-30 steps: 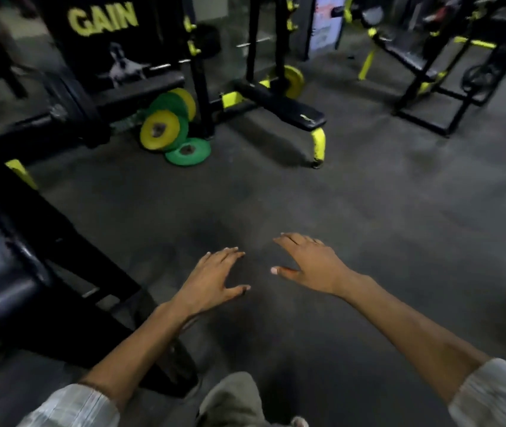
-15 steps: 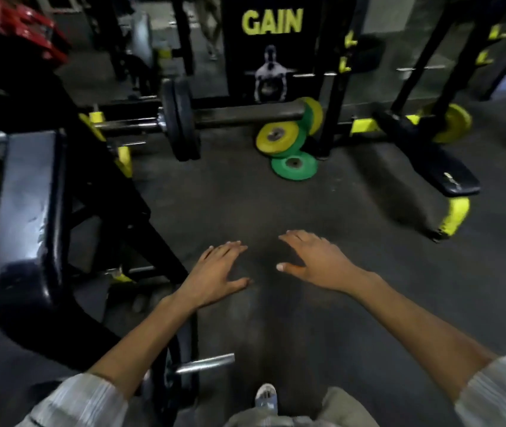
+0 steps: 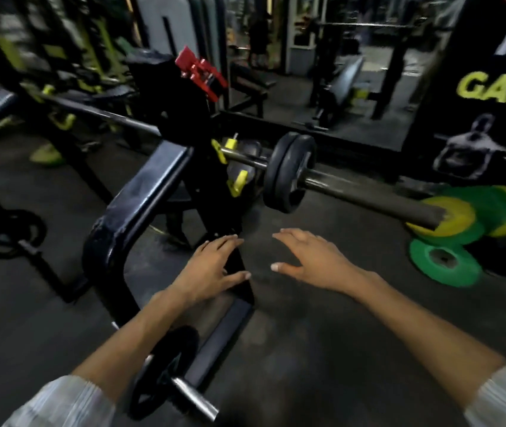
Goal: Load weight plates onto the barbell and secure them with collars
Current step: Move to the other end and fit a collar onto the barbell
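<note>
I hold both hands out ahead of me, palms down and carrying nothing. The left hand [image 3: 211, 272] and right hand [image 3: 313, 260] have straight, slightly spread fingers [image 3: 291, 234], which I take as readiness to lift a plate two-handed.

The barbell [image 3: 369, 198] lies just beyond my fingertips, its sleeve running off to their right. Two black plates [image 3: 288, 172] sit pushed inboard on it, leaving bare sleeve for more, and I see no collar outside them.

A red collar [image 3: 201, 73] is perched well beyond and left of my left fingers, probably parked there for the last step. The green and yellow plates [image 3: 446, 260] rest on the floor to the right of my right fingers, near the sleeve's end, so I judge them the likely next load.
</note>
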The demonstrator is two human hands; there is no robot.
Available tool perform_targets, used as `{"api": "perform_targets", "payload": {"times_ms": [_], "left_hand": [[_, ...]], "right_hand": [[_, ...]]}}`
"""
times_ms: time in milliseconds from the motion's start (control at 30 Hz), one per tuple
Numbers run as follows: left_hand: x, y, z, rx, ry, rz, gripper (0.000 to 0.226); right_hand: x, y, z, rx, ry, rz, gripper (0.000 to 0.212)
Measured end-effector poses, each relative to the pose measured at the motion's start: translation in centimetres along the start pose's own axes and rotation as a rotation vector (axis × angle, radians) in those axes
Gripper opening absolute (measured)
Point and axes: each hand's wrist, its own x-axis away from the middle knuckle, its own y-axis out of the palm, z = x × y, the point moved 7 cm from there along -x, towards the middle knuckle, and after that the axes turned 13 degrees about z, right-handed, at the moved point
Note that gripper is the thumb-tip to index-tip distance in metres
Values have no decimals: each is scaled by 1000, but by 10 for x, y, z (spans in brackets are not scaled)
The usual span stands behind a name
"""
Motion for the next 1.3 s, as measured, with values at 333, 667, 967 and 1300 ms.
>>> {"api": "perform_targets", "payload": {"times_ms": [333, 667, 967, 1300], "left_hand": [[-59, -116, 10, -69, -121, 283, 92], [-149, -218, -3, -30, -104, 525, 75], [-190, -241, -21, -20, -142, 561, 77], [-224, -239, -18, 122, -286, 645, 87]], "right_hand": [[-107, -104, -13, -113, -315, 183, 72], [-232, -197, -48, -239, -392, 332, 76], [-323, -191, -37, -224, -173, 380, 47], [-360, -179, -19, -487, -135, 421, 25]]}}
